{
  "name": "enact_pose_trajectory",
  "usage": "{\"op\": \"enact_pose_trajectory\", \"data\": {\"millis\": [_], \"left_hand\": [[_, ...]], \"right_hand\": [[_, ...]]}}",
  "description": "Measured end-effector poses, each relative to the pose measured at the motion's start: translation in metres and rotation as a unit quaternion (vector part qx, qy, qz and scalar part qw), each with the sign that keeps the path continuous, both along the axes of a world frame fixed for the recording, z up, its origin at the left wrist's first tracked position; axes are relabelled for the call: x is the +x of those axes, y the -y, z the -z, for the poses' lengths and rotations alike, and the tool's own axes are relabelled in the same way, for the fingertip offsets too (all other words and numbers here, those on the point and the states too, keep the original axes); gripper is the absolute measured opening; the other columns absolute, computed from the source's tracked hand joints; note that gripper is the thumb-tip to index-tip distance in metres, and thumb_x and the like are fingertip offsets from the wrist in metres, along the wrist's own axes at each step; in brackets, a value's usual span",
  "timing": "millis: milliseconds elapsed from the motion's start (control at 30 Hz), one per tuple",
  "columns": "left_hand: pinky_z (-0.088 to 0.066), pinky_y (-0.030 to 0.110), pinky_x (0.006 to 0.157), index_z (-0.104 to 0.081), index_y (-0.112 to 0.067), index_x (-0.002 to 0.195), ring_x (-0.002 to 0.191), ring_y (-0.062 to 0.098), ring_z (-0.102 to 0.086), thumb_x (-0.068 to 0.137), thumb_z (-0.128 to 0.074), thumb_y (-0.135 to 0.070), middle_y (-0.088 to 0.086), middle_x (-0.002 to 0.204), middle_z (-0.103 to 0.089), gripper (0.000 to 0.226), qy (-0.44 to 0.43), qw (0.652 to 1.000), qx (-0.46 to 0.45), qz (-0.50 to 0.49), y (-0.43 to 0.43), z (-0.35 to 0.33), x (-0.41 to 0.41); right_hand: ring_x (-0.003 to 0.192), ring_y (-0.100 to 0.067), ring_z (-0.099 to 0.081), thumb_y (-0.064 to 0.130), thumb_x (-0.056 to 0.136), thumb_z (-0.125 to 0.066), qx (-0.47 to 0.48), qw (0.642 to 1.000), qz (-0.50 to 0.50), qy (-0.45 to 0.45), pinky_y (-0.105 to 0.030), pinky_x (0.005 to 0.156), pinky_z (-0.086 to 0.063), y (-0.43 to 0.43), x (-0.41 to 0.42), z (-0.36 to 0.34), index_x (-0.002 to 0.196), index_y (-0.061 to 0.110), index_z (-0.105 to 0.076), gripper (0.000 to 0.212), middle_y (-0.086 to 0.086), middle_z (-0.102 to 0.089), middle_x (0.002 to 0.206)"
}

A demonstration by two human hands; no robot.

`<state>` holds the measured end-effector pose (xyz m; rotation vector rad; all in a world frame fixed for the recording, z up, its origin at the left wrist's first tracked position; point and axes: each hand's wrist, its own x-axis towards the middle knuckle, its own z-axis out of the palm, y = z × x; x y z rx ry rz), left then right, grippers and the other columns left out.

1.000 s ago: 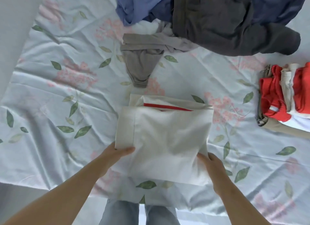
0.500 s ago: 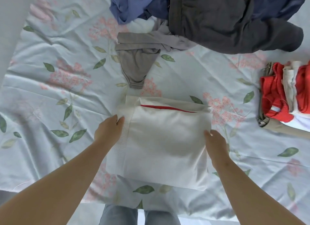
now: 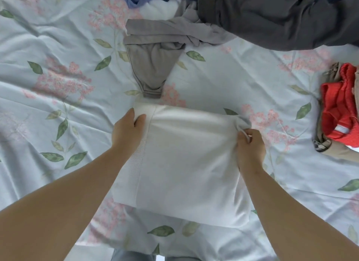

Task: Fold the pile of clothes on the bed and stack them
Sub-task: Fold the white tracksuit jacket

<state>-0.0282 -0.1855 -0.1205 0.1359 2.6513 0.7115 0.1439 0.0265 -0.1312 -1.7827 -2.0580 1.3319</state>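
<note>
Floral bedsheet (image 3: 58,47) covers the bed, with a folded white garment (image 3: 186,163) lying near its front edge. Your left hand (image 3: 126,132) grips the garment's far left corner, thumb on top; your right hand (image 3: 250,148) pinches the far right corner with curled fingers (image 3: 254,137). Beyond lie a grey garment (image 3: 153,66) and dark clothes (image 3: 272,17); a folded stack (image 3: 338,113) sits right.

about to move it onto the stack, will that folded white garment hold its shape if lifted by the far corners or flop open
Probably floppy: the folded white garment bunches where the right hand pinches its corner. Lifted by corners alone, its layers would likely sag open. It looks thin, so probably light. Supporting it underneath seems safer.
</note>
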Motion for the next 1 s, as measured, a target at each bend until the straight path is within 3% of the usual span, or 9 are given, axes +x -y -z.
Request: {"op": "enact_pose_trajectory", "data": {"millis": [100, 200, 300, 400, 533, 633, 700, 800, 1000], "left_hand": [[-0.041, 0.038, 0.072, -0.040, -0.009, 0.068, 0.086, 0.035, -0.051, 0.092, -0.049, -0.031, 0.007, 0.081, -0.046, 0.034, -0.004, 1.000, -0.028, 0.006, -0.001, 0.022, 0.001], [-0.046, 0.045, 0.087, -0.052, -0.013, 0.100, 0.098, 0.032, -0.052, 0.084, -0.057, -0.047, 0.006, 0.109, -0.048, 0.038, 0.044, 0.996, -0.017, -0.079, 0.009, 0.026, -0.002], [-0.049, 0.041, 0.086, -0.040, -0.018, 0.127, 0.102, 0.026, -0.056, 0.066, -0.067, -0.062, 0.005, 0.118, -0.054, 0.080, 0.180, 0.964, 0.087, -0.176, 0.028, 0.011, 0.013], [-0.044, 0.046, 0.098, -0.033, -0.027, 0.131, 0.111, 0.023, -0.056, 0.048, -0.078, -0.057, -0.001, 0.121, -0.056, 0.099, 0.363, 0.900, 0.150, -0.189, 0.051, -0.001, 0.035], [-0.045, 0.050, 0.098, -0.041, -0.028, 0.131, 0.109, 0.025, -0.061, 0.038, -0.086, -0.042, 0.001, 0.120, -0.063, 0.105, 0.403, 0.882, 0.184, -0.161, 0.052, -0.006, 0.044], [-0.054, 0.045, 0.082, -0.054, -0.021, 0.123, 0.093, 0.027, -0.068, 0.053, -0.084, -0.030, 0.006, 0.106, -0.071, 0.077, 0.391, 0.880, 0.201, -0.180, 0.043, -0.014, 0.048], [-0.054, 0.037, 0.070, -0.059, -0.018, 0.117, 0.082, 0.024, -0.071, 0.069, -0.079, -0.023, 0.004, 0.093, -0.074, 0.052, 0.384, 0.879, 0.221, -0.174, 0.040, -0.026, 0.053], [-0.051, 0.032, 0.064, -0.062, -0.017, 0.112, 0.077, 0.018, -0.072, 0.081, -0.068, -0.019, 0.001, 0.087, -0.075, 0.032, 0.371, 0.877, 0.263, -0.154, 0.032, -0.053, 0.069], [-0.051, 0.031, 0.074, -0.063, -0.016, 0.111, 0.090, 0.020, -0.069, 0.079, -0.069, -0.011, 0.003, 0.098, -0.073, 0.033, 0.352, 0.876, 0.316, -0.099, -0.036, -0.094, 0.129]], "right_hand": [[0.091, -0.028, -0.052, 0.025, 0.095, -0.049, 0.011, 1.000, 0.010, 0.017, -0.036, 0.076, -0.041, 0.001, 0.003, 0.016, 0.095, 0.020, -0.049, 0.006, 0.001, -0.052, 0.090], [0.114, -0.031, -0.046, 0.041, 0.089, -0.054, -0.015, 0.996, 0.073, 0.049, -0.051, 0.098, -0.040, 0.009, 0.017, 0.013, 0.122, 0.023, -0.044, 0.039, -0.005, -0.045, 0.122], [0.127, -0.030, -0.041, 0.068, 0.073, -0.061, -0.152, 0.985, 0.083, 0.011, -0.053, 0.104, -0.037, 0.033, 0.049, 0.005, 0.142, 0.029, -0.026, 0.086, -0.005, -0.036, 0.142], [0.122, -0.026, -0.048, 0.083, 0.046, -0.068, -0.215, 0.976, 0.015, 0.021, -0.053, 0.101, -0.042, 0.049, 0.070, 0.001, 0.138, 0.037, -0.030, 0.110, 0.001, -0.046, 0.133], [0.116, -0.023, -0.050, 0.048, 0.072, -0.076, -0.216, 0.976, -0.014, 0.028, -0.045, 0.101, -0.041, 0.046, 0.069, 0.001, 0.144, 0.022, -0.027, 0.090, 0.003, -0.048, 0.128], [0.103, -0.024, -0.060, 0.036, 0.084, -0.067, -0.215, 0.976, -0.007, -0.017, -0.039, 0.089, -0.048, 0.046, 0.066, -0.008, 0.121, 0.015, -0.050, 0.046, 0.000, -0.063, 0.113], [0.098, -0.022, -0.063, 0.034, 0.090, -0.061, -0.196, 0.979, -0.006, -0.048, -0.040, 0.088, -0.051, 0.044, 0.069, -0.022, 0.114, 0.018, -0.056, 0.029, 0.003, -0.067, 0.104], [0.089, -0.014, -0.063, 0.029, 0.095, -0.053, -0.171, 0.982, 0.006, -0.085, -0.027, 0.074, -0.051, 0.036, 0.089, -0.052, 0.111, 0.022, -0.056, 0.017, 0.008, -0.065, 0.096], [0.077, -0.008, -0.064, 0.032, 0.095, -0.053, -0.135, 0.983, 0.065, -0.108, -0.013, 0.054, -0.049, -0.005, 0.169, -0.099, 0.103, 0.022, -0.061, 0.015, 0.006, -0.068, 0.089]]}}
